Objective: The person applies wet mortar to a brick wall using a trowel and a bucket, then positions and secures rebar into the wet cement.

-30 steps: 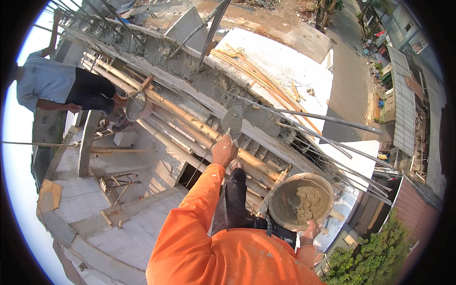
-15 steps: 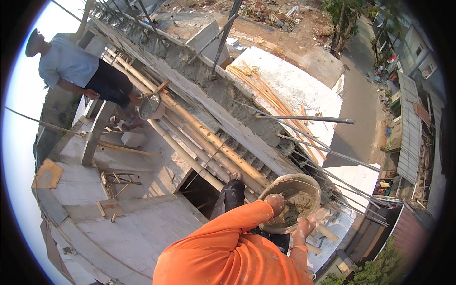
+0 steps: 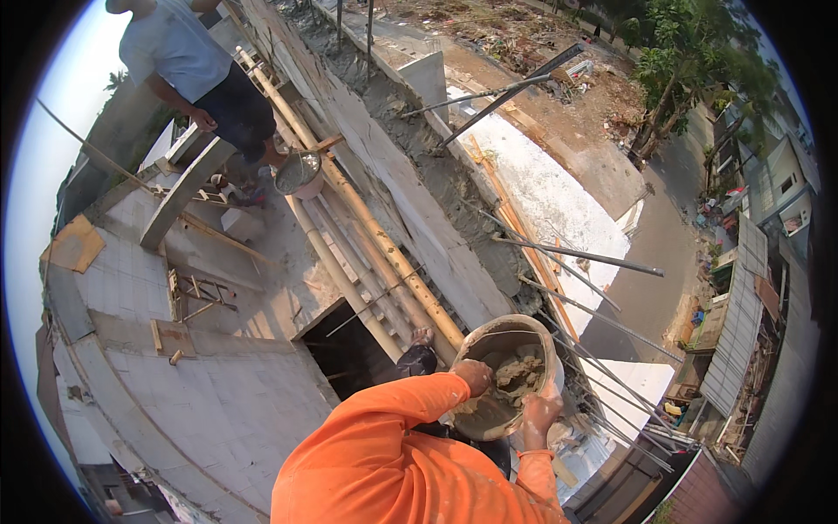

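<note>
A round bucket, tilted toward me, holds wet grey-brown mortar and has a coated inner wall. My left hand is closed at the bucket's left rim. On the lower right rim, my right hand is closed too, its wrist below the orange cuff. My fingertips are partly hidden at both places. The bucket is close to the end of a long concrete form filled with mortar.
Bamboo poles run along the form beside my bare foot. A dark floor opening lies left. Steel bars stick out right, above a drop to the road. Another person stands far left near a second bucket.
My view has swung, and the bucket appears further left and more tipped toward me, with both hands still at its rim. The other person stays beside the second bucket.
</note>
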Motion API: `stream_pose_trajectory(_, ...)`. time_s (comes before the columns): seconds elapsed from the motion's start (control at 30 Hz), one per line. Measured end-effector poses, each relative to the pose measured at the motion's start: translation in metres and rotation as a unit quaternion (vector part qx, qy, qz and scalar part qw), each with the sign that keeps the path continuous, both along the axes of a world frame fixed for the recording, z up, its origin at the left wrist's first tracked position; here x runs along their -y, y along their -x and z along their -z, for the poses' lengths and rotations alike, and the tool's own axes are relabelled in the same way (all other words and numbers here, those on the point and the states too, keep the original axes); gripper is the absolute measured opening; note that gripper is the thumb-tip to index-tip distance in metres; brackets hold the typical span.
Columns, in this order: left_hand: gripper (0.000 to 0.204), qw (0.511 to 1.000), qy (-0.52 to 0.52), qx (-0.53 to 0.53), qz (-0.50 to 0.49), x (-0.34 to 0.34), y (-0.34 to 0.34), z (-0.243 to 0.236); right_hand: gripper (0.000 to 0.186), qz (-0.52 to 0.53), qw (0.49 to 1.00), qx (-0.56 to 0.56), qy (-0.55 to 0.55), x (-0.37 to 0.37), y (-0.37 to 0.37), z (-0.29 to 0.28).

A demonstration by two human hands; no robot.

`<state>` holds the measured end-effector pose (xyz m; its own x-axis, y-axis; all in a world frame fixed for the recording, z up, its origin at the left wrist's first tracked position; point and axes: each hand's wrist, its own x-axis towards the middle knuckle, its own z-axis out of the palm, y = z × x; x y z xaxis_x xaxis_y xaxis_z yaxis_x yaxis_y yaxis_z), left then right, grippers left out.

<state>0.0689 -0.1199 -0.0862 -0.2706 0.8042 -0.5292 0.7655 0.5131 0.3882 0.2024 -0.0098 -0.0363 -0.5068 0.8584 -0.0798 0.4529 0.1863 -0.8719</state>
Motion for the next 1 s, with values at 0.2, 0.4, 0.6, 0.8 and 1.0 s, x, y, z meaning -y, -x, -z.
stream_pose_trajectory(0.2, 0.017, 0.980, -0.165, 0.092, 0.067, 0.047, 0.022, 0.015, 0.019, 0.047, 0.981, -0.117, 0.151, 0.003, 0.060, -0.017)
stream_pose_trajectory(0.4, 0.018, 0.971, -0.145, 0.170, 0.092, 0.060, 0.103, -0.002, 0.049, 0.056, 0.960, -0.190, 0.196, 0.017, 0.116, -0.049)
stream_pose_trajectory(0.6, 0.021, 0.973, -0.108, 0.132, 0.157, 0.089, 0.199, -0.070, 0.056, 0.196, 0.921, -0.195, 0.273, 0.063, 0.179, -0.095)
stream_pose_trajectory(0.8, 0.019, 0.989, -0.050, 0.133, 0.048, 0.137, 0.245, -0.131, 0.057, 0.216, 0.890, -0.231, 0.328, 0.086, 0.210, -0.098)
stream_pose_trajectory(1.0, 0.026, 0.979, 0.048, 0.131, -0.145, 0.183, 0.243, -0.153, 0.047, 0.206, 0.889, -0.170, 0.371, 0.075, 0.190, -0.028)
